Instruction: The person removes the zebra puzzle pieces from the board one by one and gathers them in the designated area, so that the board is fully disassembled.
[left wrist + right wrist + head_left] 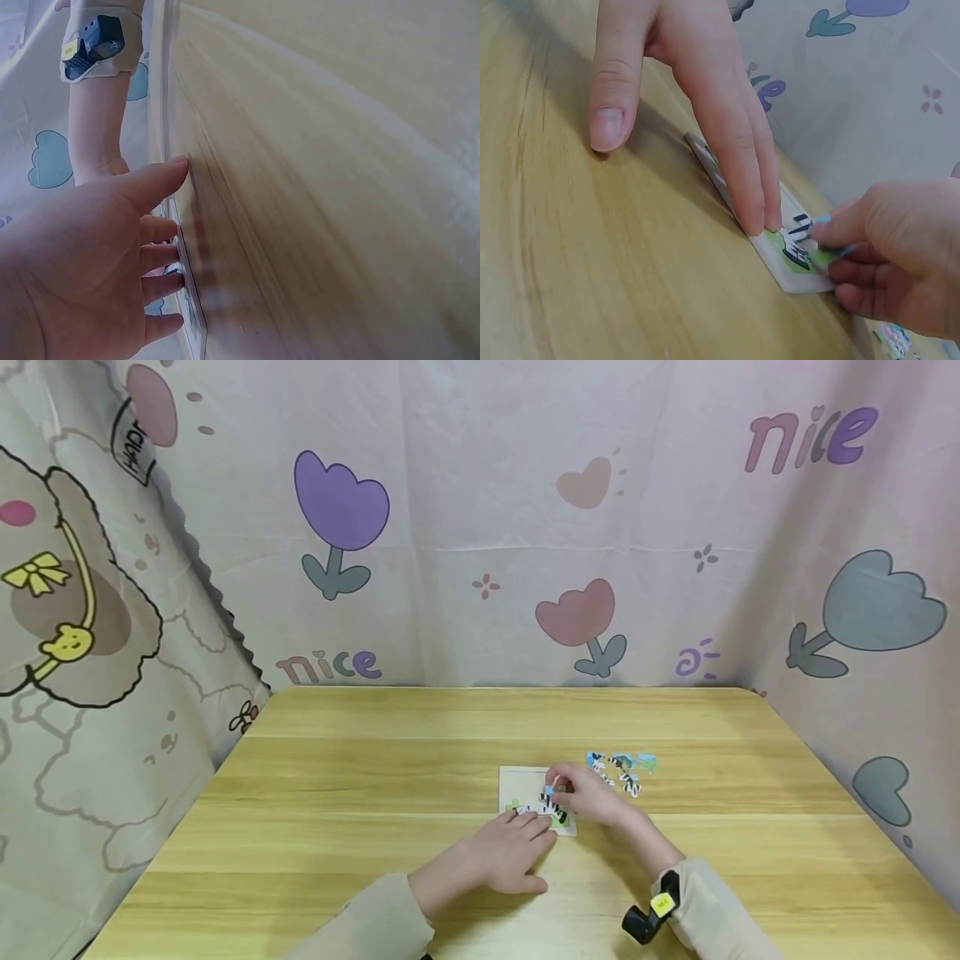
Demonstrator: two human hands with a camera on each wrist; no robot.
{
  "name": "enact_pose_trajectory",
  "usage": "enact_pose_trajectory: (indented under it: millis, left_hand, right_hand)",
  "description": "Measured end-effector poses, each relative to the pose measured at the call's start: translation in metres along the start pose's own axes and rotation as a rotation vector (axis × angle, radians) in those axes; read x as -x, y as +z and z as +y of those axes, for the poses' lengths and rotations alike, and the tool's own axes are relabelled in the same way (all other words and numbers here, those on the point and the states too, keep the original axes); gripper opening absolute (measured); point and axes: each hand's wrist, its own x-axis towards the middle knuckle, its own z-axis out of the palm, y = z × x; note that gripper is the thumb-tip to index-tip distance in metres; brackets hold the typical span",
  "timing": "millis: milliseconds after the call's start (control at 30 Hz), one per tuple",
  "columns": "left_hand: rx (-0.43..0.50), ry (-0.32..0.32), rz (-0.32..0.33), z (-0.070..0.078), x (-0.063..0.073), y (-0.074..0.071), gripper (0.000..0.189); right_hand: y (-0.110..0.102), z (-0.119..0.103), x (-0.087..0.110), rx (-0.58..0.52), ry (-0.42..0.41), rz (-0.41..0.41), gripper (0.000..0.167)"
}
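Observation:
A white puzzle tray (519,779) lies on the wooden table, its lower part filled with green and black-and-white striped pieces. My left hand (512,853) rests with straight fingers on the tray's near edge and the pieces there. Between thumb and fingers, my right hand (587,792) pinches a jigsaw piece (550,791) with blue and black-and-white on it, over the tray's right part. In the right wrist view the right hand (900,255) hides much of that piece. From the left wrist view, the left hand's palm (82,255) shows, fingertips at the tray.
Several loose jigsaw pieces (630,783) lie on the table just right of the tray. The wooden table (337,777) reaches back to a patterned curtain (465,527). A small black camera (651,917) is strapped to the right wrist.

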Motion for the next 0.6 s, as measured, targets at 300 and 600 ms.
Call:
enact_pose_trajectory:
  millis: [300, 600]
  left_hand:
    - [-0.009, 0.007, 0.009, 0.0, 0.0, 0.001, 0.07]
    - [-0.017, 0.012, 0.024, 0.0, 0.002, 0.005, 0.07]
  right_hand:
    - [-0.006, 0.004, 0.006, -0.119, 0.033, 0.048, 0.015]
    - [-0.035, 0.024, 0.031, -0.252, 0.17, 0.15, 0.026]
